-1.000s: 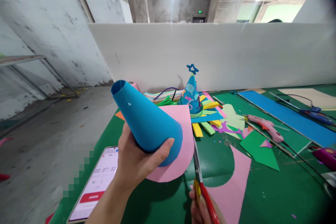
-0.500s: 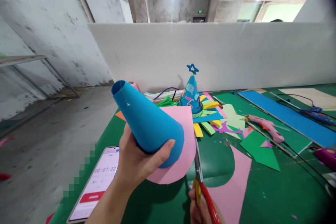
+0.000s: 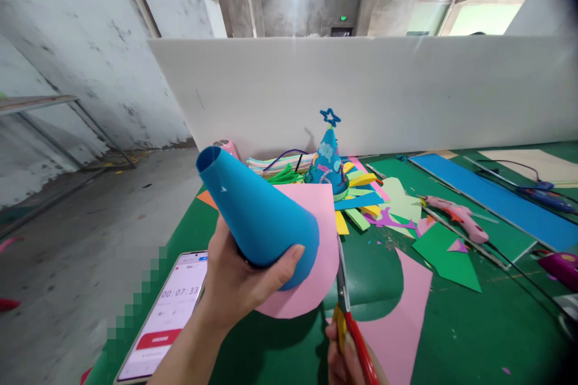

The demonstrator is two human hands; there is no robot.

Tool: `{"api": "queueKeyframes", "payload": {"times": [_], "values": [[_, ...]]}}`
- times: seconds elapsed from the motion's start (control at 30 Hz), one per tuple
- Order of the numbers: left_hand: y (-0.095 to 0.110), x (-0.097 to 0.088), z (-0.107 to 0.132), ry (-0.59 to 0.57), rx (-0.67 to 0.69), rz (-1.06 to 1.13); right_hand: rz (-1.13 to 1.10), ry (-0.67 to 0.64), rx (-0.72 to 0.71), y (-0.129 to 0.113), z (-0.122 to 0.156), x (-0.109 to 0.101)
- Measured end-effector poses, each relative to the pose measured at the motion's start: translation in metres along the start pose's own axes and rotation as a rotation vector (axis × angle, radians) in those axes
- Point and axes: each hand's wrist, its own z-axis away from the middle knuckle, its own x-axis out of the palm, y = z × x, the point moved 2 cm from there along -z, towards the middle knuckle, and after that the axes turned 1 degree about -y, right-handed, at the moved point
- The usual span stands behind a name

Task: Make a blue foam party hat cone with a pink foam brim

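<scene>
The left hand [image 3: 246,275] is clamped round the blue cone [image 3: 266,216] above the counter [image 3: 465,334], pink paper [image 3: 326,252] at its wide end. Light, creasable card, I'd judge, best held near that base; it hides most left fingers. Right of the cone, the right hand [image 3: 338,361] grips scissors [image 3: 344,298]; whether blades touch paper, I can't tell.

In our left hand [image 3: 241,280] we grip a blue cone [image 3: 266,222] against a pink sheet [image 3: 327,252]; our right hand [image 3: 336,358] holds scissors [image 3: 343,292] by its right edge, a phone [image 3: 158,316] near left, a hat [image 3: 327,162] far
</scene>
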Motion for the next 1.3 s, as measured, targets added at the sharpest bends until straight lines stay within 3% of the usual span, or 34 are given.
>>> {"api": "queueKeyframes", "payload": {"times": [0.2, 0.43, 0.63, 0.97, 1.3], "values": [[0.002, 0.001, 0.001, 0.016, 0.002, -0.003, -0.048, 0.052, 0.077, 0.005, -0.005, -0.003], [0.001, 0.0, 0.003, 0.007, 0.009, 0.001, -0.08, 0.02, 0.13, -0.002, 0.0, 0.003], [0.002, 0.0, 0.005, 0.0, 0.053, -0.042, -0.063, 0.07, 0.065, 0.0, -0.002, 0.001], [0.003, 0.0, 0.005, -0.023, 0.063, -0.05, 0.008, 0.043, 0.029, 0.005, -0.011, -0.007], [0.009, 0.002, 0.006, -0.011, 0.008, 0.009, 0.02, 0.067, -0.031, 0.007, -0.009, -0.007]]}}
